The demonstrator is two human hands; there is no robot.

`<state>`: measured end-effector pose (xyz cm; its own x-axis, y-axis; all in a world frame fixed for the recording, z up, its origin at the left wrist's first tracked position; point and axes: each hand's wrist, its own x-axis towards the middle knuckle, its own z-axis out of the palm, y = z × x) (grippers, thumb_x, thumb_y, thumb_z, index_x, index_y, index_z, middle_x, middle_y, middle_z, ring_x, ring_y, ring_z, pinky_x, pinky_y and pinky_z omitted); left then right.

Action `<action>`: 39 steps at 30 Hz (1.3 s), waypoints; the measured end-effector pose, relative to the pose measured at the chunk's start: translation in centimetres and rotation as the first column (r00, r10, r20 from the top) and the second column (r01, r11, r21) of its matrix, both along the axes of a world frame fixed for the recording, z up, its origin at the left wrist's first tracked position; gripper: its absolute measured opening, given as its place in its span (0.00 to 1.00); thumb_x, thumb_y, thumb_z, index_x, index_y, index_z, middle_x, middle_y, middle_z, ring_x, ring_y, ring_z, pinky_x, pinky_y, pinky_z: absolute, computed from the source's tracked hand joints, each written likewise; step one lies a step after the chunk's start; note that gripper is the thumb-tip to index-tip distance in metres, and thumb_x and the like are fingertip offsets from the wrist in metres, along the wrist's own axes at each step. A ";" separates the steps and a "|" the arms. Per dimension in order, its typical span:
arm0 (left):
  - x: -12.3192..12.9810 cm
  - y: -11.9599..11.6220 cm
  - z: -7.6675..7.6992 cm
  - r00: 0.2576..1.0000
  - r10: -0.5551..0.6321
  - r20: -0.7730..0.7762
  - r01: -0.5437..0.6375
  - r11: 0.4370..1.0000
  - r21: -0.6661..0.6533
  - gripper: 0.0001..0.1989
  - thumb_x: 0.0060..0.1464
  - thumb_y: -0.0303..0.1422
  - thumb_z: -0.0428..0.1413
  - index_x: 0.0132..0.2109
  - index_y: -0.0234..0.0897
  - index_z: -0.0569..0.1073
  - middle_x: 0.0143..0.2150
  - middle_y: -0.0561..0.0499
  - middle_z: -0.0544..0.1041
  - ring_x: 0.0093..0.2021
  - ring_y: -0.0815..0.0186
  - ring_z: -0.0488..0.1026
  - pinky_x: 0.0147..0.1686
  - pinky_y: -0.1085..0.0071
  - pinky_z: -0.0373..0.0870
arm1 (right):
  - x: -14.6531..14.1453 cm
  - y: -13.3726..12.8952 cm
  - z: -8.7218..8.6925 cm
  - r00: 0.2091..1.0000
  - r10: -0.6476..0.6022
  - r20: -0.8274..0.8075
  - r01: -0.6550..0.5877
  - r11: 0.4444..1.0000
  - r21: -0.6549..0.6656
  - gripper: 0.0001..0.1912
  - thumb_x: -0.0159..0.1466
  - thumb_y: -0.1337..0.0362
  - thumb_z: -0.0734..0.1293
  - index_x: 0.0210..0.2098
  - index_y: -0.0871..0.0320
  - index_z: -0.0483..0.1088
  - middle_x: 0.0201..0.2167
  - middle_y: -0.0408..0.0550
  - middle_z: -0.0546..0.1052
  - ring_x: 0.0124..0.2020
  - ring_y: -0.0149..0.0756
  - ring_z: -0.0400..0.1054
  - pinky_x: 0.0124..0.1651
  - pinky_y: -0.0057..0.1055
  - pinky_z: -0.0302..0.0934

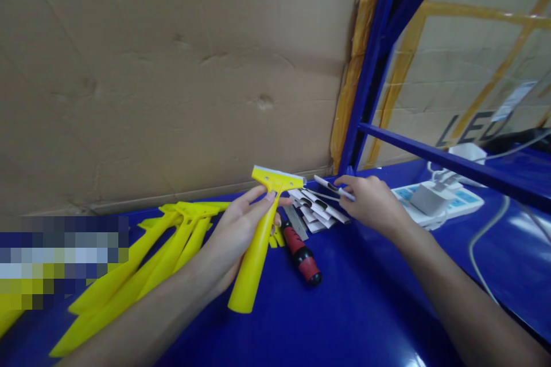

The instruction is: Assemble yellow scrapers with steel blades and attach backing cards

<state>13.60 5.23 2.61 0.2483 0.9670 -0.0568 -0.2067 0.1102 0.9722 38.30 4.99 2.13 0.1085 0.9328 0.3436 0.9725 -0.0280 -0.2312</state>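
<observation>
Left hand [241,223] clamped round yellow scraper [252,275] at the neck, over blue tabletop [357,292], right hand [374,203] pinching white sleeve [322,181] near one end, above white pile [321,212]: off-centre pinch could let the sleeve pivot and drop.

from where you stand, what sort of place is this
Probably a workshop or storeroom: there's a blue frame, a taped carton printed LED, and several yellow scrapers lying together.

Room betw. red handle [303,255] & R forearm [443,275], crossbar [451,160] blocking far rt.
</observation>
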 end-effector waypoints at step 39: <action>-9.8 -3.9 0.3 0.808 0.458 0.369 -0.428 0.889 -0.166 0.09 0.64 0.18 0.58 0.43 0.33 0.81 0.44 0.48 0.86 0.39 0.68 0.84 0.39 0.75 0.84 | -12.1 -4.7 -1.9 0.685 0.585 -0.435 -0.437 0.807 0.396 0.12 0.62 0.59 0.76 0.29 0.53 0.71 0.24 0.42 0.77 0.23 0.34 0.70 0.25 0.30 0.63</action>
<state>3.81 1.31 2.89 -0.1898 0.9743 -0.1211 -0.6075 -0.0196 0.7941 26.16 0.29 0.20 -0.1333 0.7886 0.6003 0.5435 0.5647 -0.6211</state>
